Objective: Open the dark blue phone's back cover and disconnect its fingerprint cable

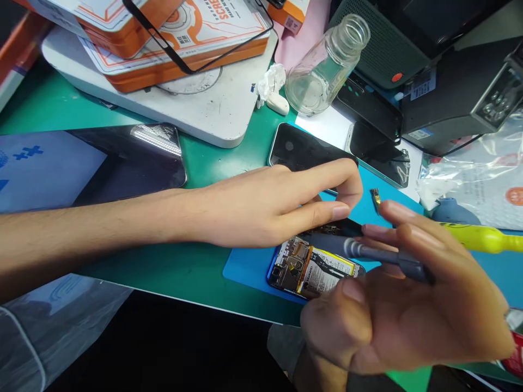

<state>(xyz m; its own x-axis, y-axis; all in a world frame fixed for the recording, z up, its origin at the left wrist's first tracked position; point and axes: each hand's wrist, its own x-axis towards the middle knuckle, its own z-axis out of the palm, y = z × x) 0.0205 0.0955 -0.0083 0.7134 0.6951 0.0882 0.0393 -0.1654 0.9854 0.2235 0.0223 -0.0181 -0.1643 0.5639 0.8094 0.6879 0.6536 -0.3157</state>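
Note:
An opened phone (288,264) with a battery marked HUAWEI and bare inner parts lies on a blue mat (249,270). My left hand (269,204) reaches in from the left, palm down, just above it. Its thumb and index finger are bent together near a dark part; what they pinch is hidden. My right hand (425,310), partly blurred, is turned palm up at the lower right. A grey pen-shaped tool (368,251) lies along its fingers, the far end over the phone. The tip is not clear. Beyond my left hand lies a dark-screened phone (304,147).
A large tablet-like screen (134,158) lies at left. Orange-white boxes (188,54) sit on a white device (229,120). A glass jar (322,71), a small brush (375,200), a yellow tube (482,238) and black equipment (445,92) stand or lie around the mat.

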